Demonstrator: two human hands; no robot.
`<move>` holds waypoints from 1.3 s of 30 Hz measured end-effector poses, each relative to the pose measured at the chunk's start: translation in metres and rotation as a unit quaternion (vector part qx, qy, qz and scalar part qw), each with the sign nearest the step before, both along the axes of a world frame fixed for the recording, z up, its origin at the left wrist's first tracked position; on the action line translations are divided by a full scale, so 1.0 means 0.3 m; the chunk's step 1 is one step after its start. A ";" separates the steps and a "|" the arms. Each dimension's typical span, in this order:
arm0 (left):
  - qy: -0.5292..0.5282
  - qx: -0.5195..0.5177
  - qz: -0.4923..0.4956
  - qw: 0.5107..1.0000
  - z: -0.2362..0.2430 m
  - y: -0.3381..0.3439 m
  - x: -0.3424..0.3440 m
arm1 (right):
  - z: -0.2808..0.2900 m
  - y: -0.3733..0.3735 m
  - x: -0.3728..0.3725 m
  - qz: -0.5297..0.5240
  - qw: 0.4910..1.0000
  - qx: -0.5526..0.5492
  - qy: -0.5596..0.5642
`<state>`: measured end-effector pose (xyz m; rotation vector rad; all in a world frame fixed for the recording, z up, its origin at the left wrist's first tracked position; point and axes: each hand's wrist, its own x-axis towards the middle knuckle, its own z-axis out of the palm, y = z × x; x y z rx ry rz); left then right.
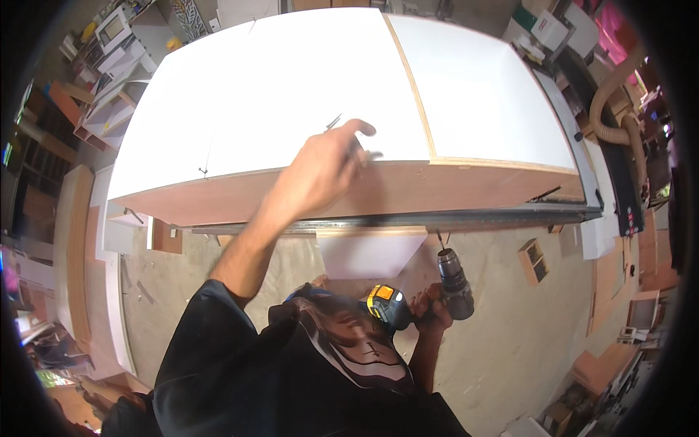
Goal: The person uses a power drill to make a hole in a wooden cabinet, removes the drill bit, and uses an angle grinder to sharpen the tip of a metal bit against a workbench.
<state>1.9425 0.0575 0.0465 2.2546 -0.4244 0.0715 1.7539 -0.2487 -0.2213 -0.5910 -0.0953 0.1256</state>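
Right hand (431, 309) wrapped round the grip of the cordless drill (457, 288), close to the torso — bit points away from the body toward the cabinet, likely to keep it clear. Left hand (320, 175) half-curled over the near edge of the white cabinet (291, 87), which spans the view ahead; can't tell if it pinches anything. Thin dark pieces (333, 121) lie just past it — probably for easy reach.

Premises assessed as a woodworking workshop. Evidence: white-faced cabinet (277, 95) with raw wood edging (416, 84) at 12 o'clock; cordless drill (454, 280) at 4; ribbed hose (601, 109) at 2; long boards (74, 255) at 9; bare grey floor (488, 379) at 5.
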 end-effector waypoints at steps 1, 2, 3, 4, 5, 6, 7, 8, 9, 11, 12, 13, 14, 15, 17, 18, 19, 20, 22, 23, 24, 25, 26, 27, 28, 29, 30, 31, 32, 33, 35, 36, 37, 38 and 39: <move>-0.106 0.056 0.054 0.991 -0.029 0.049 0.071 | 0.013 0.019 0.000 -0.008 0.999 -0.028 0.024; -0.130 0.105 0.125 0.978 -0.096 0.125 0.149 | 0.016 0.040 0.001 -0.018 0.997 -0.055 0.051; -0.156 0.141 0.165 0.964 -0.156 0.151 0.231 | 0.017 0.041 -0.016 -0.038 0.994 -0.073 0.075; -0.185 0.151 0.157 0.958 -0.180 0.148 0.280 | -0.007 0.044 -0.039 -0.071 0.989 -0.085 0.102; -0.211 0.159 0.159 0.951 -0.227 0.157 0.323 | -0.051 0.052 -0.047 -0.102 0.984 -0.088 0.121; -0.169 0.182 0.168 0.954 -0.220 0.160 0.329 | 0.024 0.085 -0.045 -0.108 0.977 -0.132 0.125; -0.218 0.186 0.170 0.943 -0.234 0.160 0.333 | -0.036 0.078 -0.058 -0.122 0.968 -0.182 0.122; -0.186 0.212 0.193 0.940 -0.229 0.140 0.314 | 0.004 0.087 -0.067 -0.124 0.961 -0.225 0.108; -0.170 0.208 0.188 0.945 -0.227 0.140 0.325 | -0.016 0.092 -0.072 -0.157 0.949 -0.271 0.045; -0.184 0.249 0.163 0.937 -0.235 0.171 0.358 | 0.022 0.114 -0.093 -0.183 0.938 -0.284 0.078; -0.189 0.253 0.158 0.936 -0.243 0.171 0.372 | 0.038 0.123 -0.107 -0.196 0.932 -0.289 0.093; -0.194 0.256 0.156 0.934 -0.248 0.165 0.388 | 0.055 0.132 -0.125 -0.218 0.927 -0.286 0.102; -0.203 0.259 0.156 0.931 -0.244 0.163 0.394 | 0.062 0.143 -0.136 -0.239 0.923 -0.283 0.107; -0.203 0.262 0.160 0.930 -0.242 0.162 0.393 | 0.062 0.158 -0.153 -0.260 0.921 -0.262 0.124; -0.201 0.263 0.164 0.929 -0.240 0.149 0.383 | 0.064 0.169 -0.194 -0.304 0.912 -0.224 0.158; -0.187 0.252 0.169 0.934 -0.244 0.135 0.375 | 0.067 0.156 -0.226 -0.315 0.906 -0.231 0.163; -0.172 0.241 0.169 0.940 -0.249 0.129 0.369 | 0.068 0.151 -0.262 -0.331 0.898 -0.236 0.171; -0.182 0.219 0.153 0.946 -0.272 0.150 0.378 | 0.065 0.153 -0.295 -0.348 0.889 -0.238 0.178; -0.212 0.210 0.112 0.948 -0.325 0.268 0.505 | 0.027 0.160 -0.328 -0.398 0.855 -0.275 0.186; -0.271 0.201 0.081 0.938 -0.335 0.269 0.537 | 0.008 0.156 -0.363 -0.430 0.828 -0.299 0.199; -0.303 0.159 0.074 0.937 -0.351 0.261 0.549 | -0.015 0.164 -0.394 -0.453 0.808 -0.302 0.225; -0.278 0.127 0.101 0.947 -0.273 0.188 0.448 | -0.030 0.164 -0.416 -0.486 0.771 -0.351 0.217; -0.305 -0.044 0.079 0.948 -0.271 0.138 0.423 | -0.002 0.151 -0.409 -0.478 0.793 -0.308 0.218; -0.272 -0.080 0.073 0.956 -0.260 0.100 0.383 | 0.034 0.133 -0.433 -0.479 0.772 -0.344 0.236; -0.424 -0.106 0.062 0.897 -0.186 -0.077 0.214 | 0.048 0.117 -0.455 -0.502 0.739 -0.372 0.250; -0.406 -0.145 0.025 0.902 -0.202 -0.182 0.164 | 0.043 0.112 -0.486 -0.525 0.710 -0.392 0.260; -0.315 -0.182 -0.012 0.931 -0.216 -0.256 0.112 | 0.043 0.089 -0.500 -0.511 0.705 -0.406 0.279; -0.218 -0.214 -0.049 0.951 -0.260 -0.343 0.067 | 0.046 0.061 -0.526 -0.494 0.700 -0.421 0.298; -0.186 -0.205 -0.143 0.950 -0.329 -0.428 0.068 | 0.044 0.031 -0.560 -0.481 0.694 -0.432 0.315; -0.152 -0.191 -0.237 0.940 -0.393 -0.519 0.074 | 0.055 0.009 -0.584 -0.492 0.689 -0.427 0.318; -0.050 -0.234 -0.273 0.932 -0.428 -0.730 -0.083 | 0.074 -0.029 -0.626 -0.511 0.674 -0.416 0.333; -0.020 -0.235 -0.293 0.927 -0.421 -0.819 -0.187 | 0.047 -0.048 -0.657 -0.522 0.655 -0.434 0.332; 0.039 -0.240 -0.313 0.918 -0.460 -0.913 -0.274 | 0.031 -0.055 -0.720 -0.528 0.632 -0.444 0.353; 0.065 -0.242 -0.345 0.905 -0.505 -0.998 -0.336 | 0.000 -0.064 -0.773 -0.539 0.619 -0.446 0.358; 0.069 -0.230 -0.381 0.893 -0.582 -1.084 -0.360 | -0.017 -0.072 -0.824 -0.545 0.608 -0.450 0.361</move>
